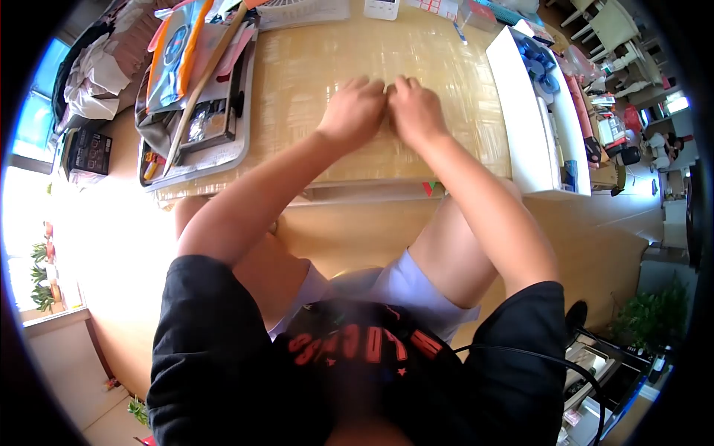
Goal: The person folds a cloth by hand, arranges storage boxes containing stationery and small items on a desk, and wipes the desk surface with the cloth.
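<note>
Over the middle of the table (297, 82), my left hand (355, 111) and my right hand (416, 111) meet side by side, knuckles nearly touching. The fingers of both are curled inward, and the left ones are slightly blurred. Whatever lies between the fingertips is hidden behind the hands. The tabletop under them has a glossy, see-through cover with a woven-looking pattern.
At the left stands a grey tray (244, 141) with a long wooden stick (201, 85) and an orange-and-blue packet (177, 56). A white box (513, 111) holding blue items borders the right side. Papers and a white device (381, 8) lie at the far edge.
</note>
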Demonstrator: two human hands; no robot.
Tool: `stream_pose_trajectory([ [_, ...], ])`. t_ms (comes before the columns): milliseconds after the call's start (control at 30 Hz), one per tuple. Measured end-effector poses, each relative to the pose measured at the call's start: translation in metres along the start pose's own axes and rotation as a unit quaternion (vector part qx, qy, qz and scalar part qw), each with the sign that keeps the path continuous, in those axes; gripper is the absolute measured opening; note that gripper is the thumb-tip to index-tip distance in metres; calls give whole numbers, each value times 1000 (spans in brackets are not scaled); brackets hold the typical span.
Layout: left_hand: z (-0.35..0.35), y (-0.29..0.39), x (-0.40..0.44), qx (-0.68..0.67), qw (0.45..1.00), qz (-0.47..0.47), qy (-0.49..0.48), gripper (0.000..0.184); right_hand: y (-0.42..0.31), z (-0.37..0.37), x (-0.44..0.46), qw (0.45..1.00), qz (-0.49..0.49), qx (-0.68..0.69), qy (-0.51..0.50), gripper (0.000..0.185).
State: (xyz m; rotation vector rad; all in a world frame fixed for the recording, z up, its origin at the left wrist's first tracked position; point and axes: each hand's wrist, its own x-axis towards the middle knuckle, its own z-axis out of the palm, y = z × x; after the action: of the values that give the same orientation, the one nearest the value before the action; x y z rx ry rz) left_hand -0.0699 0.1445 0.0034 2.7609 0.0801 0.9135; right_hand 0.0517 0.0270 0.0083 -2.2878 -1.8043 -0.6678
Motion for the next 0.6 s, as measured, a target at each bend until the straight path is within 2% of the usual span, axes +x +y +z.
stream_pose_trajectory([
  [67,-26,18,-34,-28,999,18,5,8,-27,-19,-17,998,-52,-21,-13,10],
  [167,-52,32,-73,-37,999,17,10,11,-63,-38,-35,996,-82,33,-14,10],
  [200,-59,38,-81,-60,998,-4,21,11,-69,-49,-33,993,-99,58,-42,12],
  [267,-72,38,-85,-75,996,-47,-9,10,-78,-71,-18,979,8,160,-129,10],
  [300,-75,32,-87,-110,987,-114,1,10,-74,-73,-5,952,66,221,-201,12],
  [333,-77,24,-89,-145,972,-182,8,11,-67,-69,14,911,126,281,-274,15],
  [367,-84,18,-87,-217,916,-336,-18,17,-53,-69,31,858,107,386,-321,17],
  [400,-102,16,-78,-365,811,-455,-32,21,-40,-58,37,781,128,545,-279,16],
  [433,-109,2,-78,-398,801,-447,-10,24,-44,-54,37,674,206,686,-178,19],
  [467,-116,-12,-79,-426,794,-434,17,27,-42,-52,42,593,224,759,-150,23],
  [533,-125,-19,-79,-548,723,-415,71,28,-46,-47,52,524,250,810,-89,33],
  [567,-127,-22,-76,-608,680,-397,100,29,-52,-54,56,517,249,814,-95,34],
  [600,-131,-24,-74,-622,671,-392,92,30,-59,-68,57,513,247,816,-101,34],
])
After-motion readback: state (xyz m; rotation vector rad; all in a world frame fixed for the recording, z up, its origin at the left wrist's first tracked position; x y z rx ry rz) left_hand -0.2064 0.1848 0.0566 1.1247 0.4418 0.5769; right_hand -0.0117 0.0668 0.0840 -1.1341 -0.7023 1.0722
